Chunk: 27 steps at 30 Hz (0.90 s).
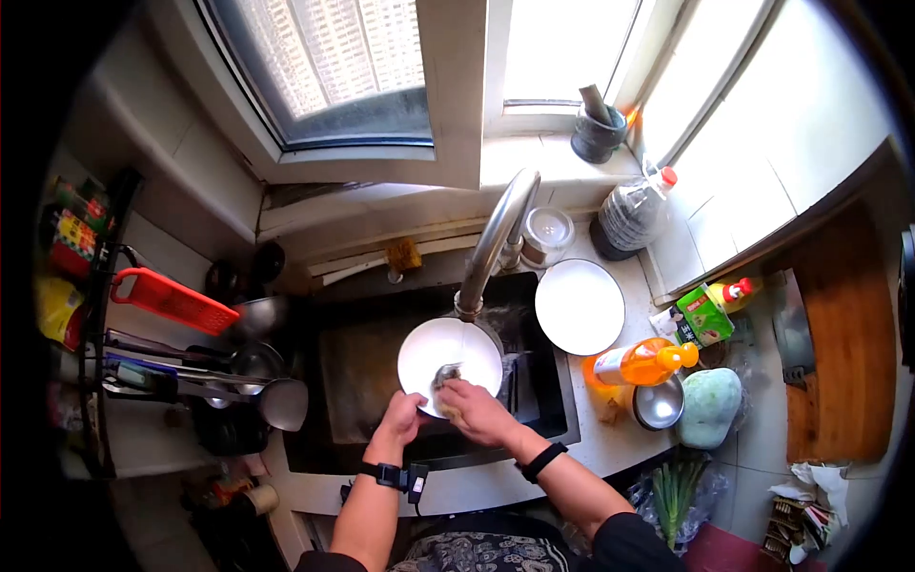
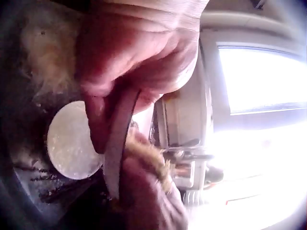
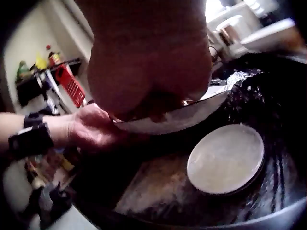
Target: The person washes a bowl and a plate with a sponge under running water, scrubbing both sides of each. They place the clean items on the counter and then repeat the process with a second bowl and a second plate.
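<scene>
Under the faucet [image 1: 496,234] a white plate [image 1: 424,351] is held tilted above the black sink [image 1: 562,410]. My left hand [image 1: 404,418] grips its near left rim, with the thumb on one face and the fingers on the other in the left wrist view. Against the inner face my right hand [image 1: 477,416] presses a yellowish fibrous scrubber [image 2: 146,155], its fingers bent over it. A small grey patch shows by the right fingertips. Below the held plate, another white plate [image 3: 225,159] lies in the sink, partly hidden in the head view.
On the right counter are a white plate [image 1: 579,307], an orange detergent bottle [image 1: 648,362], a metal bowl [image 1: 659,404] and a pale green melon [image 1: 709,408]. A rack of utensils [image 1: 181,372] with a red basket [image 1: 176,299] stands left. An open window sash [image 1: 457,95] hangs behind the faucet.
</scene>
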### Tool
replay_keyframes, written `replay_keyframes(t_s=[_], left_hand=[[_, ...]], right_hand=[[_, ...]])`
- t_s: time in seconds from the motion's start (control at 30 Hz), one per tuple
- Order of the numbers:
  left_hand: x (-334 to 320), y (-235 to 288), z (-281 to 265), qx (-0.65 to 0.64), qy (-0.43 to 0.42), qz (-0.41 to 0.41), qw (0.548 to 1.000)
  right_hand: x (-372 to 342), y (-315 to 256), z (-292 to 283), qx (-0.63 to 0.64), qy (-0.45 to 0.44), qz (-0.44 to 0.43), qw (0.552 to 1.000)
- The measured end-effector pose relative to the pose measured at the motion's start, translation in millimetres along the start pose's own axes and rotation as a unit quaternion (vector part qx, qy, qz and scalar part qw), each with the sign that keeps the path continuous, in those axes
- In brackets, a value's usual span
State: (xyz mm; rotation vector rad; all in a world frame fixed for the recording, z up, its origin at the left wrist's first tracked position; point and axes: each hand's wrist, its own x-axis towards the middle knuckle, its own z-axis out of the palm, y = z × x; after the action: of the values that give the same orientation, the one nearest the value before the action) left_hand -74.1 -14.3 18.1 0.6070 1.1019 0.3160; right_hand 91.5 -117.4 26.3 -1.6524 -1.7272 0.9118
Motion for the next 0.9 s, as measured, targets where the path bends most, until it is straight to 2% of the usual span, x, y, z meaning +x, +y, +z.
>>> replay_keyframes(t_s=[0.07, 0.1, 0.13, 0.2, 0.23, 0.33, 0.37, 0.4, 0.47, 0.57, 0.6, 0.63, 0.67, 0.7, 0.73, 0.8, 0.87, 0.9], left_hand=[[-16.8, 13.3, -3.2, -0.012, -0.008, 0.036, 0.999], [-22.6, 18.6, -7.0, 0.005, -0.012, 0.044, 0.999], [-27.5, 20.7, -10.7, 0.023, -0.016, 0.05, 0.998], [-29.8, 21.6, -15.3, 0.028, -0.045, 0.048, 0.997], [-32.7, 21.5, -16.3, 0.031, -0.061, 0.041, 0.997], [-33.3, 25.0, -14.0, 0.058, -0.095, 0.034, 0.993], [-32.4, 25.6, -11.5, 0.07, -0.105, 0.034, 0.991], [-32.0, 25.7, -6.4, 0.057, -0.125, 0.04, 0.99], [-32.3, 30.4, -0.3, 0.045, -0.135, 0.022, 0.99], [-41.6, 37.0, 3.8, 0.079, -0.147, 0.026, 0.986], [-42.2, 33.2, 1.1, 0.082, -0.156, 0.021, 0.984], [-43.7, 31.4, 1.4, 0.1, -0.151, 0.021, 0.983], [-33.5, 19.5, -3.7, 0.055, -0.167, 0.042, 0.983], [-36.8, 18.6, 0.5, 0.033, -0.148, 0.049, 0.987], [-40.5, 17.4, 3.6, 0.01, -0.127, 0.057, 0.99], [-38.8, 18.9, 4.7, 0.037, -0.087, 0.069, 0.993], [-32.0, 18.5, 7.5, 0.037, -0.062, 0.083, 0.994], [-26.4, 16.2, 10.2, 0.024, -0.055, 0.091, 0.994]], right_hand=[[-1.9, -15.2, -25.8, -0.129, -0.053, -0.066, 0.988], [0.9, -8.9, -31.2, -0.143, -0.068, -0.053, 0.986], [4.7, -7.5, -38.9, -0.215, -0.073, -0.045, 0.973], [18.7, -4.5, -48.8, -0.258, -0.032, -0.021, 0.966], [27.8, 0.1, -47.1, -0.287, 0.027, -0.037, 0.957], [64.0, -9.7, -41.1, -0.16, 0.023, 0.011, 0.987], [73.8, -9.5, -23.1, 0.032, 0.069, 0.059, 0.995], [75.6, -20.1, -16.4, -0.054, 0.073, -0.022, 0.996], [77.1, -35.7, -6.0, -0.03, 0.044, -0.082, 0.995], [69.8, -34.1, -15.1, -0.148, -0.02, -0.155, 0.976], [65.9, -41.6, -33.0, -0.247, -0.063, -0.145, 0.956], [61.6, -43.7, -44.8, -0.281, -0.057, -0.12, 0.95], [56.2, -42.1, -55.3, -0.316, -0.05, -0.094, 0.943], [51.4, -23.2, -59.9, -0.399, -0.018, -0.097, 0.911], [44.5, -10.6, -62.9, -0.42, 0.022, -0.084, 0.903], [22.7, 6.6, -65.2, -0.399, -0.001, -0.022, 0.916], [2.2, -6.8, -63.2, -0.359, -0.034, 0.03, 0.932], [-4.2, -3.4, -53.3, -0.337, -0.019, 0.046, 0.94]])
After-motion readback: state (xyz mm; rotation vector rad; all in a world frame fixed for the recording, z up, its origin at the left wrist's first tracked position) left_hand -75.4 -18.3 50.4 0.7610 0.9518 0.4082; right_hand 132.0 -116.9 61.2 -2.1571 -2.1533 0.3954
